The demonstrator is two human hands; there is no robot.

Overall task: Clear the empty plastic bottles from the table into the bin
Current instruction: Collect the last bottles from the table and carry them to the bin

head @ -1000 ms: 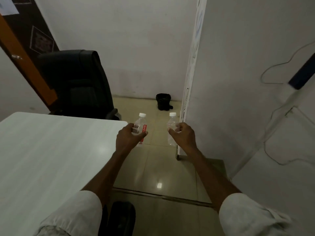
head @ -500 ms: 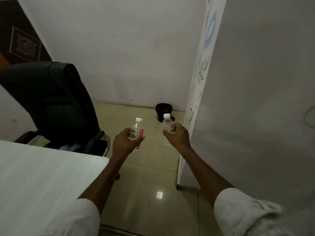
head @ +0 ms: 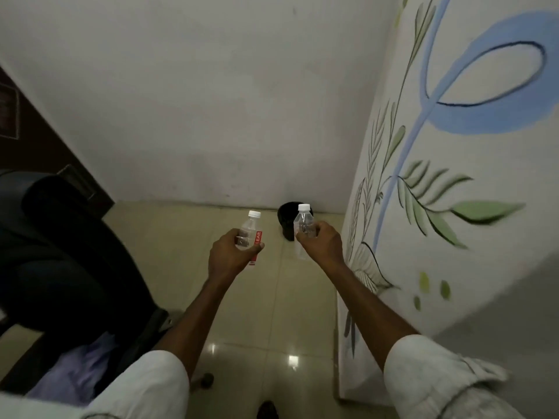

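Observation:
My left hand (head: 230, 254) grips a clear plastic bottle with a white cap and a red label (head: 251, 227), held upright above the floor. My right hand (head: 321, 244) grips a second clear bottle with a white cap and no label (head: 303, 220), also upright. A small black bin (head: 286, 217) stands on the floor against the far wall, just beyond and partly behind the right bottle. Both hands are held out ahead of me, a short gap between them.
A black office chair (head: 66, 267) with purple cloth on its seat fills the left. A white panel painted with blue and green leaves (head: 438, 207) stands close on the right. Beige floor tiles (head: 257, 313) run between them to the bin. The far wall is white.
I have walked forward past the white table, which has left view. The chair now sits beside me and the bin looks nearer. Both hands still hold their bottles.

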